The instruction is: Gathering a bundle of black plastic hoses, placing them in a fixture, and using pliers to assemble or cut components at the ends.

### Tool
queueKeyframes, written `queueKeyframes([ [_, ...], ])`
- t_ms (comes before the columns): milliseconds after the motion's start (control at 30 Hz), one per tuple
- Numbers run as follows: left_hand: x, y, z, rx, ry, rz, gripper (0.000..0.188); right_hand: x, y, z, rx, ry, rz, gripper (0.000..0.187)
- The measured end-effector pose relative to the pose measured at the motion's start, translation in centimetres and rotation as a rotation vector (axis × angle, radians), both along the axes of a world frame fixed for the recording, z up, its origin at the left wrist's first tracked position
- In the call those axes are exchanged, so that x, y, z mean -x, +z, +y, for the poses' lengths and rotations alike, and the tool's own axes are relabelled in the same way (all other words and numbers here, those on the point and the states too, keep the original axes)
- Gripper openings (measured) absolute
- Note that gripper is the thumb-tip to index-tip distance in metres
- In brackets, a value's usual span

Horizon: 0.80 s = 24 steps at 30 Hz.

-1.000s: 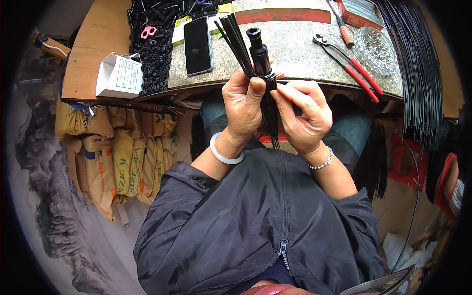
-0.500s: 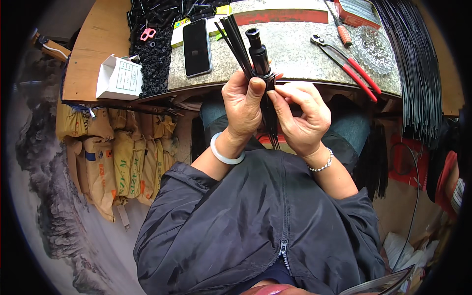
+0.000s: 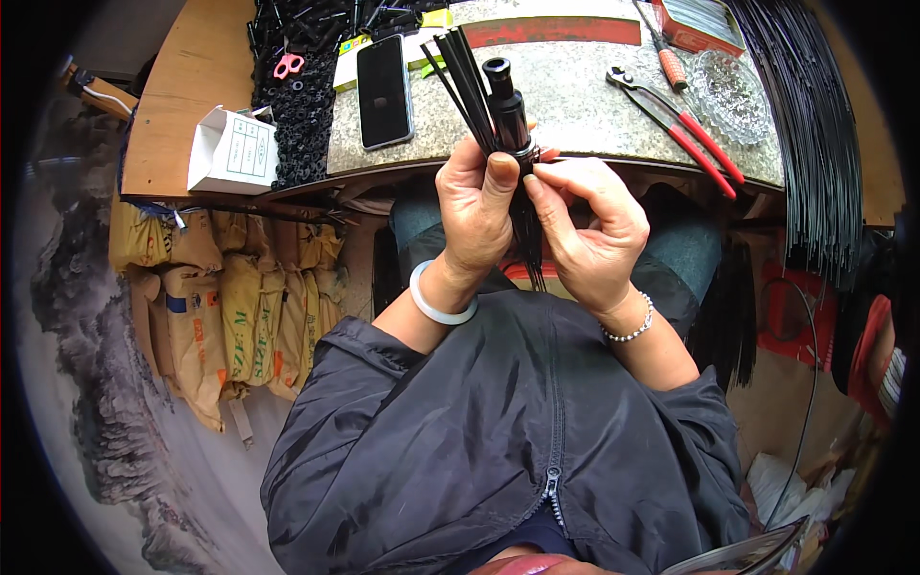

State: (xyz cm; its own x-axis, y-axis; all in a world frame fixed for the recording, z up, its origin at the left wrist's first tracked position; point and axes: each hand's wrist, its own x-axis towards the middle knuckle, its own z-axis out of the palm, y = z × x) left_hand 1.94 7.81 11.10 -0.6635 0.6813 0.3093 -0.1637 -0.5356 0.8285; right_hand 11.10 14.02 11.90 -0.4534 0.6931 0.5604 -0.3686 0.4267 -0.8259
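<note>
My left hand (image 3: pixel 479 196) is closed around a black stepped tube (image 3: pixel 504 105) with a metal ring at its lower end. A bundle of thin black rods (image 3: pixel 463 81) fans up beside the tube from the same grip. More thin rods (image 3: pixel 529 254) hang below, between my hands. Thumb and forefinger of my right hand (image 3: pixel 596 216) pinch together at the rods just under the ring. The exact piece between those fingertips is mostly hidden.
On the speckled tabletop (image 3: pixel 575 105) lie a phone (image 3: pixel 384 94), red-handled pliers (image 3: pixel 676 129), a screwdriver (image 3: pixel 671 69) and a glass dish (image 3: pixel 728 96). Black parts (image 3: pixel 297 125), pink scissors (image 3: pixel 287 65) and a white box (image 3: pixel 235 153) are left. Long black rods (image 3: pixel 815 144) drape over the right edge.
The tube and my left hand have shifted very slightly right. My right hand has turned a little, its fingertips still at the rods below the ring.
</note>
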Motion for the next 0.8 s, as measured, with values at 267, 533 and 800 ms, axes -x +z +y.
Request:
queueKeyframes([
  [267, -0.5, 0.0, -0.3, -0.03, 0.007, 0.07, 0.047, 0.0, -0.6, -0.2, 0.045, 0.033, 0.03, 0.017],
  [533, -0.4, -0.6, -0.4, 0.003, -0.014, 0.049, 0.049, 0.1, -2.0, 0.4, 0.34, 0.314, 0.151, 0.012],
  [800, -0.4, -0.8, -0.2, -0.006, -0.012, 0.045, 0.051, 0.5, -1.9, 0.1, 0.886, 0.612, 0.261, 0.025],
])
